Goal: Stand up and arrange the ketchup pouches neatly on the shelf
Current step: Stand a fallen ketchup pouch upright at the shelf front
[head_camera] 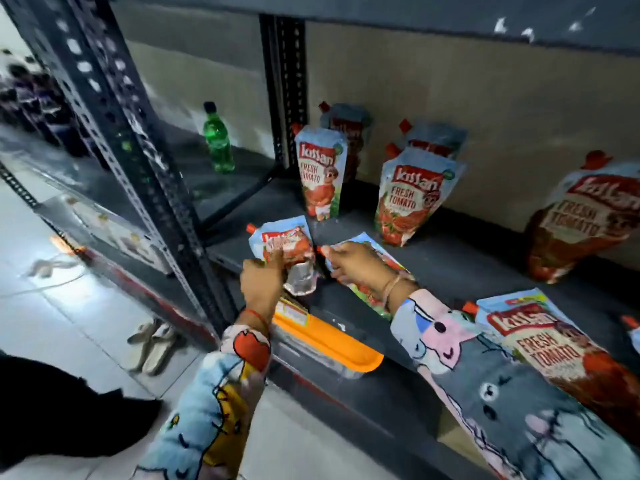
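Ketchup pouches with red spouts stand and lie on a dark shelf (450, 271). My left hand (261, 282) grips the lower part of a pouch (284, 242) near the shelf's front left, tilted with its silver base toward me. My right hand (353, 261) rests on a flat-lying pouch (372, 271) and holds it near its red spout. Two pouches stand upright behind: one (320, 174) at the left, one (410, 199) in the middle, each with another pouch behind it. A further one (578, 220) leans at the right. Another pouch (550, 344) lies flat by my right sleeve.
A green bottle (217, 138) stands in the neighbouring bay beyond a perforated steel upright (138, 133). An orange label holder (329, 337) sits on the shelf's front edge. Sandals (152, 344) lie on the tiled floor at the left. A cardboard back panel closes the bay.
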Demonstrator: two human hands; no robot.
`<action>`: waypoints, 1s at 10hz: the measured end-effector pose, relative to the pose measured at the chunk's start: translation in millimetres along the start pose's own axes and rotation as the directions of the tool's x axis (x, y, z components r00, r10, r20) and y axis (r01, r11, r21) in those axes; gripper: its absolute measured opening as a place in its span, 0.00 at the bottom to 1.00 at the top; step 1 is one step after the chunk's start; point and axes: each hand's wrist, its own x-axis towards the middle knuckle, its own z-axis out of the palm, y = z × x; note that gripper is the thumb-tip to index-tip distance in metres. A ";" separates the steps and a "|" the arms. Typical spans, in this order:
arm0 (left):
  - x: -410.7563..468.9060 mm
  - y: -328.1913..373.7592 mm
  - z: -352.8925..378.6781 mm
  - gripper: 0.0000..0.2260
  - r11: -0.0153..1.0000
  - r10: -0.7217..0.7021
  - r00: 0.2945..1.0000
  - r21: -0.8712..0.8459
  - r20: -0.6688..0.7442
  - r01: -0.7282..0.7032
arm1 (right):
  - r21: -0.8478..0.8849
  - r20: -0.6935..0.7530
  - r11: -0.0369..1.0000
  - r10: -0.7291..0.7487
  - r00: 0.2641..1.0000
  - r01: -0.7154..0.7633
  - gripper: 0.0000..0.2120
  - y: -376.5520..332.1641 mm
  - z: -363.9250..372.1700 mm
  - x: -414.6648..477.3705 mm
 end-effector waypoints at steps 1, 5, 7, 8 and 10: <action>16.2 1.9 -2.0 0.19 0.998 -0.055 0.995 -0.036 0.080 0.058 | 0.031 0.016 0.992 0.126 0.992 -0.126 0.14 -6.1 12.4 12.3; 38.5 2.7 -16.4 0.12 0.983 0.121 0.891 -0.180 0.437 -0.045 | 0.342 -0.022 0.937 0.088 0.996 -0.075 0.19 -6.8 19.7 24.3; 53.0 -3.2 1.3 0.21 0.935 0.346 0.776 -0.260 0.528 -0.240 | -0.053 -0.417 0.979 -0.201 0.887 0.197 0.26 20.6 41.6 11.7; 61.3 -16.6 1.5 0.22 0.944 0.321 0.758 -0.253 0.567 -0.211 | -0.130 -0.471 0.965 -0.263 0.842 0.229 0.26 29.1 50.8 5.8; 50.7 -13.9 -5.9 0.19 0.968 0.245 0.799 -0.181 0.549 -0.173 | -0.053 -0.390 0.981 -0.190 0.901 0.184 0.29 16.9 43.8 -11.0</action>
